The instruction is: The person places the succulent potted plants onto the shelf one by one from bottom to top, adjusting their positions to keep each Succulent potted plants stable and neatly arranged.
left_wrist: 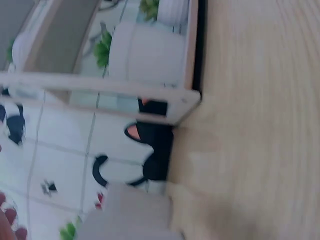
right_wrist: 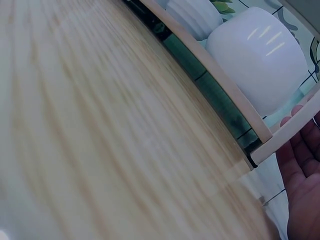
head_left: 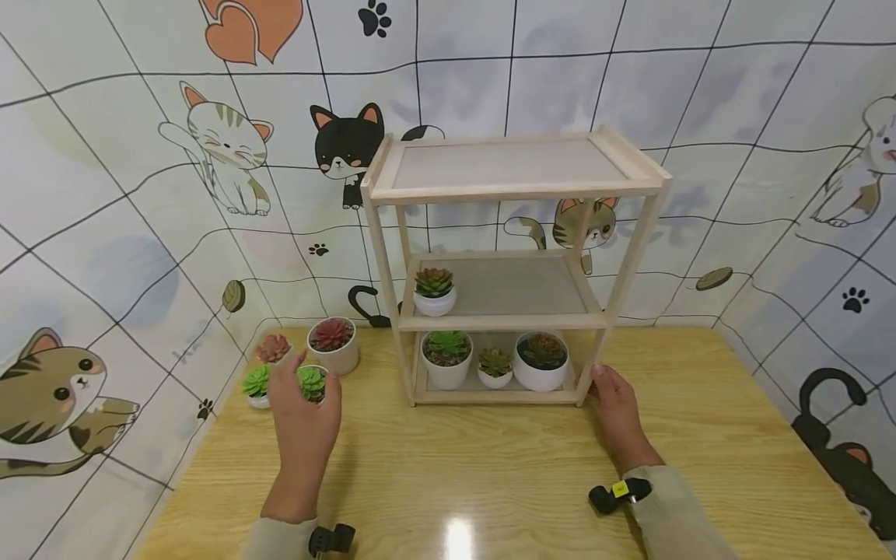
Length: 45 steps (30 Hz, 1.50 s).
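Note:
A three-tier wooden plant shelf stands on the table. My right hand holds its right front leg near the bottom; in the right wrist view the fingers pass behind that leg. My left hand is at the left, thumb and fingers spread apart, nearest a green succulent that it partly hides. Around it are a red succulent in a white pot, a pink succulent and another green succulent. On the middle tier sits a small potted succulent at the left.
The bottom tier bears a green potted succulent, a small one and a wide white pot. A tiled wall with cat drawings rises behind the wooden table.

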Each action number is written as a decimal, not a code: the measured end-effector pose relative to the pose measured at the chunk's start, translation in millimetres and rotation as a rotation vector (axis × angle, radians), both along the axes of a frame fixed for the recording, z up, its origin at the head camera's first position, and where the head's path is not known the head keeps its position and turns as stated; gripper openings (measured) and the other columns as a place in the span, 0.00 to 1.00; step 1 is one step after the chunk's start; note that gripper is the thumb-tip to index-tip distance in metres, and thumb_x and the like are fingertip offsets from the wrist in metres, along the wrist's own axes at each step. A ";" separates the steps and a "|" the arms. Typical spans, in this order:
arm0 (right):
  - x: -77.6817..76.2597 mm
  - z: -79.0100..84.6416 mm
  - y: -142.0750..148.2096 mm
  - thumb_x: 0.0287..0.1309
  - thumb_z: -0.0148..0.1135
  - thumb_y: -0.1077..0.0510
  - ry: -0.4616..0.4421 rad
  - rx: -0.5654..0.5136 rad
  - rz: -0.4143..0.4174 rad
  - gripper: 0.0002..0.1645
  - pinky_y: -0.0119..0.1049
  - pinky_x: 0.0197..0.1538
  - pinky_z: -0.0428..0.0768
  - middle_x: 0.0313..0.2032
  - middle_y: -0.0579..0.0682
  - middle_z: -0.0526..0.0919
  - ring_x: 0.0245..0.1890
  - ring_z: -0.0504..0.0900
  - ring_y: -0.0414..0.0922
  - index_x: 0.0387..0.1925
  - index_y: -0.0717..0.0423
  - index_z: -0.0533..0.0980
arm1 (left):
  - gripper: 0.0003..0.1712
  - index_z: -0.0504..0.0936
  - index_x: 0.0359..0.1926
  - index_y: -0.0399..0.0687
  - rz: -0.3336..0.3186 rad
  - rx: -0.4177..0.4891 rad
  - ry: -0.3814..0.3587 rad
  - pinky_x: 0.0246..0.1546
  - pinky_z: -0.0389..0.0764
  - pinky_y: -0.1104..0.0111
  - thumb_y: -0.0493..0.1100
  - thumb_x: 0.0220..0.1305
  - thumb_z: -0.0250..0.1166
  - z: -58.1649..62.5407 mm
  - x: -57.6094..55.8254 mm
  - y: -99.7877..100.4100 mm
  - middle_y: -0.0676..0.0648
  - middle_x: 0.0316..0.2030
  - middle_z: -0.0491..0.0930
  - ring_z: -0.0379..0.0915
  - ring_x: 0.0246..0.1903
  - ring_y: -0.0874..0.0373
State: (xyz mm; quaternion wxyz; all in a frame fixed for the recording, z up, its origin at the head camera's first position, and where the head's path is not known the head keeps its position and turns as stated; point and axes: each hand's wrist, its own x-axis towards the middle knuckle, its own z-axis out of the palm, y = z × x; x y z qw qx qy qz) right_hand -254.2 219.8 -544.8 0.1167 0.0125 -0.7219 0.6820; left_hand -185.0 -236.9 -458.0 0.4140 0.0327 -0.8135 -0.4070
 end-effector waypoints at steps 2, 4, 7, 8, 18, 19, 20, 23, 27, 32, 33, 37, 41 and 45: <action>0.1 0.0 0.2 0.83 0.45 0.50 0.010 -0.011 -0.003 0.19 0.18 0.53 0.76 0.40 0.37 0.85 0.46 0.82 0.28 0.48 0.54 0.80 | 0.36 0.67 0.70 0.37 0.046 0.076 -0.076 0.66 0.63 0.42 0.41 0.66 0.71 -5.3 0.0 -9.0 0.32 0.65 0.68 0.59 0.68 0.37; 0.2 0.2 0.3 0.83 0.45 0.49 0.011 -0.013 -0.006 0.19 0.18 0.53 0.76 0.40 0.37 0.85 0.46 0.82 0.28 0.47 0.52 0.81 | 0.43 0.62 0.74 0.40 0.086 0.161 -0.159 0.67 0.60 0.39 0.47 0.66 0.73 -12.0 0.0 -17.3 0.32 0.69 0.62 0.52 0.71 0.38; 0.4 0.0 0.4 0.83 0.44 0.47 -0.008 0.016 -0.008 0.21 0.17 0.54 0.75 0.42 0.37 0.85 0.47 0.81 0.27 0.50 0.55 0.80 | 0.53 0.54 0.78 0.42 0.108 0.267 -0.262 0.69 0.59 0.37 0.55 0.64 0.74 -21.3 0.7 -27.4 0.32 0.72 0.54 0.47 0.73 0.37; 0.6 -0.2 0.4 0.83 0.44 0.46 -0.015 0.027 -0.009 0.23 0.18 0.54 0.75 0.42 0.38 0.85 0.47 0.81 0.27 0.51 0.58 0.79 | 0.56 0.52 0.79 0.42 0.107 0.293 -0.291 0.70 0.58 0.36 0.57 0.63 0.75 -23.9 0.7 -29.9 0.32 0.73 0.52 0.47 0.73 0.37; 1.5 -0.5 0.0 0.82 0.42 0.41 -0.041 0.065 -0.016 0.35 0.18 0.56 0.73 0.46 0.45 0.84 0.50 0.80 0.28 0.57 0.72 0.73 | 0.69 0.45 0.81 0.40 0.078 0.404 -0.440 0.73 0.59 0.36 0.53 0.53 0.82 -42.0 -2.6 -38.3 0.29 0.74 0.48 0.48 0.74 0.34; 1.4 -0.5 0.0 0.82 0.42 0.41 -0.042 0.072 -0.015 0.35 0.17 0.56 0.73 0.46 0.45 0.84 0.50 0.79 0.28 0.58 0.73 0.73 | 0.69 0.44 0.81 0.40 0.068 0.413 -0.441 0.73 0.59 0.36 0.52 0.53 0.82 -43.4 -3.1 -38.9 0.29 0.75 0.48 0.48 0.74 0.34; 1.5 -0.3 -0.1 0.82 0.42 0.41 -0.044 0.078 -0.016 0.35 0.17 0.56 0.73 0.46 0.44 0.84 0.50 0.79 0.27 0.58 0.73 0.72 | 0.69 0.44 0.81 0.40 0.055 0.424 -0.440 0.74 0.58 0.37 0.51 0.54 0.82 -44.9 -3.7 -39.6 0.29 0.75 0.48 0.49 0.74 0.34; 1.8 0.1 -0.5 0.83 0.42 0.42 -0.039 0.081 -0.017 0.35 0.17 0.56 0.73 0.45 0.43 0.85 0.50 0.80 0.27 0.58 0.74 0.72 | 0.67 0.43 0.81 0.38 0.018 0.462 -0.436 0.76 0.57 0.41 0.48 0.55 0.81 -49.7 -5.0 -41.4 0.29 0.76 0.49 0.50 0.75 0.35; 1.9 0.6 -1.0 0.83 0.43 0.46 -0.012 0.059 -0.015 0.31 0.18 0.54 0.75 0.43 0.40 0.86 0.49 0.82 0.28 0.56 0.73 0.74 | 0.64 0.44 0.79 0.36 -0.029 0.518 -0.420 0.77 0.57 0.46 0.43 0.56 0.80 -56.0 -5.5 -42.6 0.30 0.75 0.51 0.53 0.74 0.40; 1.5 0.1 -0.6 0.83 0.44 0.48 0.015 0.026 -0.014 0.25 0.17 0.53 0.77 0.42 0.36 0.86 0.48 0.84 0.29 0.53 0.65 0.78 | 0.66 0.40 0.80 0.40 -0.071 0.563 -0.430 0.78 0.56 0.47 0.41 0.57 0.80 -61.3 -6.0 -44.6 0.31 0.77 0.51 0.53 0.75 0.41; 1.4 -0.1 -0.5 0.83 0.44 0.48 0.016 0.020 -0.013 0.24 0.18 0.53 0.77 0.42 0.37 0.86 0.48 0.84 0.29 0.52 0.64 0.78 | 0.66 0.39 0.80 0.41 -0.074 0.571 -0.437 0.78 0.55 0.47 0.42 0.57 0.80 -62.1 -6.2 -45.3 0.32 0.77 0.52 0.53 0.76 0.41; 1.2 -0.9 -0.6 0.83 0.44 0.47 0.011 0.018 -0.008 0.26 0.18 0.54 0.76 0.43 0.40 0.86 0.49 0.83 0.30 0.52 0.67 0.78 | 0.67 0.38 0.80 0.44 -0.077 0.584 -0.456 0.78 0.55 0.47 0.41 0.57 0.80 -65.4 -6.4 -47.1 0.33 0.77 0.53 0.53 0.76 0.41; 1.5 -1.7 0.0 0.83 0.43 0.46 -0.004 0.038 -0.008 0.31 0.18 0.54 0.76 0.44 0.41 0.86 0.50 0.83 0.30 0.56 0.73 0.74 | 0.65 0.42 0.79 0.41 -0.076 0.574 -0.448 0.78 0.56 0.47 0.39 0.55 0.81 -68.7 -6.9 -47.0 0.34 0.76 0.56 0.55 0.75 0.42; 1.8 -2.0 0.0 0.83 0.43 0.45 -0.021 0.058 -0.014 0.33 0.17 0.54 0.76 0.45 0.39 0.86 0.49 0.81 0.27 0.58 0.75 0.73 | 0.63 0.47 0.78 0.40 -0.073 0.570 -0.419 0.77 0.58 0.47 0.38 0.53 0.82 -71.5 -9.1 -47.5 0.35 0.73 0.60 0.58 0.74 0.43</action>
